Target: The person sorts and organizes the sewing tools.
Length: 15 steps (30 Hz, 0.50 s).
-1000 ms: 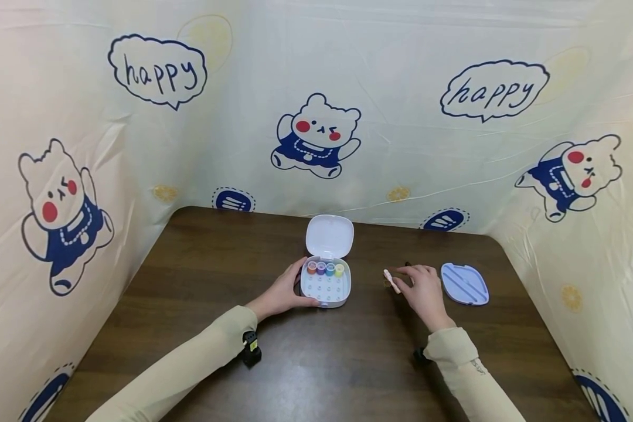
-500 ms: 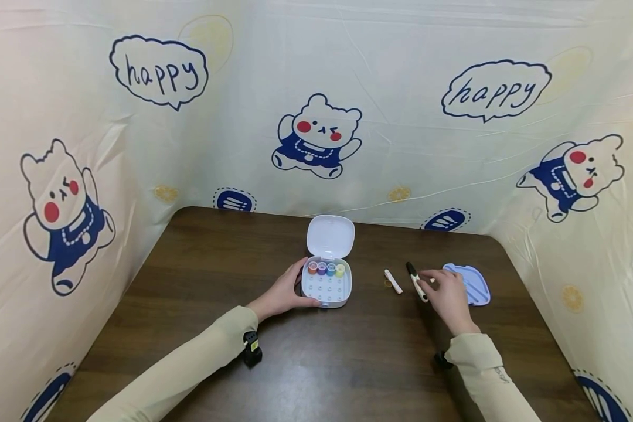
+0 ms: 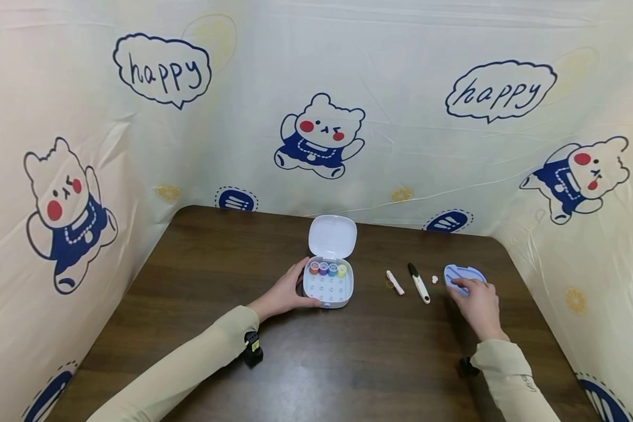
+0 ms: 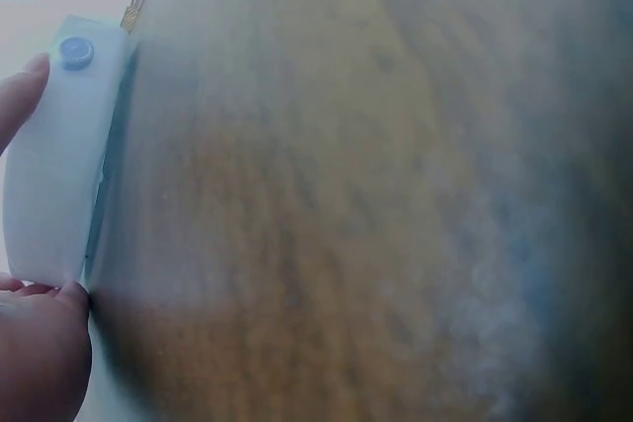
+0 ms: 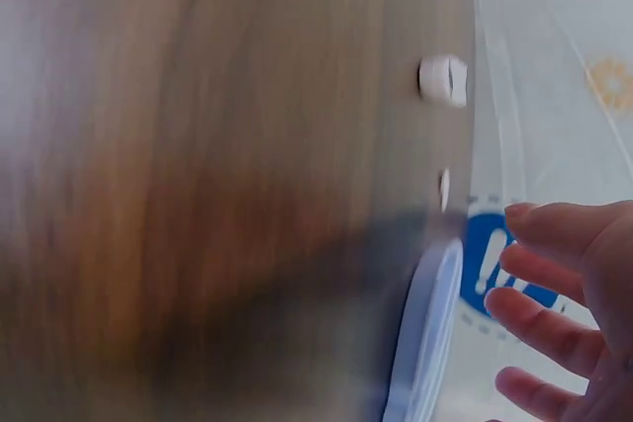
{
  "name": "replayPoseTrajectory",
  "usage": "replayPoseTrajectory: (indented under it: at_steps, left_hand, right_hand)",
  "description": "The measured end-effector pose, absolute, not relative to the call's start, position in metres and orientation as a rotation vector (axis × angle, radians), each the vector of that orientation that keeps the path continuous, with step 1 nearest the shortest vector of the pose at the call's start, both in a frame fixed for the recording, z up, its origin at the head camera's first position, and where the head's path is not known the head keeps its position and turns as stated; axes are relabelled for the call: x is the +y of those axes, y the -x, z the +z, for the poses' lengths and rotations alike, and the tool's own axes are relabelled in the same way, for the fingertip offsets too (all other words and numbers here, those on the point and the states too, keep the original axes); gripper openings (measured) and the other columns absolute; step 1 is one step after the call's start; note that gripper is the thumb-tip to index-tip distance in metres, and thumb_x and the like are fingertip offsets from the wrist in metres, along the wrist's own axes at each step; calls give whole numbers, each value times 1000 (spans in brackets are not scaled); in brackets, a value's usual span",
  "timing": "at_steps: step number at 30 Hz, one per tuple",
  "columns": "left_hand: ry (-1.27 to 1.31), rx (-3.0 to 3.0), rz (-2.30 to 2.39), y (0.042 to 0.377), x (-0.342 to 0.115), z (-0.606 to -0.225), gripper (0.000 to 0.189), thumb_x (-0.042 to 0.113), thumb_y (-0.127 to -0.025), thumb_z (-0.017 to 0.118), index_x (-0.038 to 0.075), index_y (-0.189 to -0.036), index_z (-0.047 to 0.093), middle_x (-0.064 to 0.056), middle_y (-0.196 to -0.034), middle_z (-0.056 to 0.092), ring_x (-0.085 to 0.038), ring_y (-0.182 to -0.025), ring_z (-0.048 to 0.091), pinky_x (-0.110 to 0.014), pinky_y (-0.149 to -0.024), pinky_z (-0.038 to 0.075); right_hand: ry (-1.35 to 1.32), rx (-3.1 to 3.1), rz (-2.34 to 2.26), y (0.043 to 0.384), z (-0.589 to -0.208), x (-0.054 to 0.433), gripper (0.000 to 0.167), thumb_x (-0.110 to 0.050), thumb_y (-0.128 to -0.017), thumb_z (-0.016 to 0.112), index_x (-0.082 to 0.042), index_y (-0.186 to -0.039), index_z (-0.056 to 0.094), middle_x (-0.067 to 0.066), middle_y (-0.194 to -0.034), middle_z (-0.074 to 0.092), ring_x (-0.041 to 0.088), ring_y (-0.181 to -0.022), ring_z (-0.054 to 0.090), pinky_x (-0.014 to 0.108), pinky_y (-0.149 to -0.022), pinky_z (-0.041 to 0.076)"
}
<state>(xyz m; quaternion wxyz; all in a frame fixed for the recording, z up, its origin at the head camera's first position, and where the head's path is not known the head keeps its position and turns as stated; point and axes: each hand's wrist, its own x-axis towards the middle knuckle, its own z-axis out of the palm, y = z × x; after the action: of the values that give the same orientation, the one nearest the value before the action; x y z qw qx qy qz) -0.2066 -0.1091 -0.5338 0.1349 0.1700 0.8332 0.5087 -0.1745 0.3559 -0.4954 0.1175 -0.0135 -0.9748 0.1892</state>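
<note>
While over the blue tray [image 3: 468,272], right hand [image 3: 476,306] with fingers apart, left hand [image 3: 281,295] with gripping fingers round white case [image 3: 329,286]

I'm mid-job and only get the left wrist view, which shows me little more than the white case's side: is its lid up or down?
Observer: Up. The head view shows the lid swung open behind the white case.
Operator: Anything inside?
Observer: Yes, four round coloured pieces, in one row near the hinge.
Operator: And is the right hand gripping anything?
Observer: No. The right wrist view shows a gap between the right hand and the blue plastic piece below it.
</note>
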Motion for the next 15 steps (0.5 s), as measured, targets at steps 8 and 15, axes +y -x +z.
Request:
replayPoseTrajectory:
  at_steps: [8, 15]
  left_hand:
    - [-495, 2425, 1472, 207, -109, -535, 115, 33, -83, 90, 1, -166, 16, -22, -168, 25, -34, -152, 34, -46, -124, 31]
    - [-513, 2426, 1465, 206, -110, -534, 115, 35, -84, 90, 5, -167, 17, -21, -169, 23, -34, -154, 30, -47, -125, 30]
  right_hand:
    - [137, -2917, 545, 171, -491, 385, 36, -22, -98, 71, 6, -120, 70, 40, -125, 60, 61, -109, 46, 71, -86, 39]
    - [159, -2975, 519, 177, -494, 403, 42, -25, -97, 71, 7, -124, 67, 44, -128, 54, 65, -109, 44, 72, -84, 39]
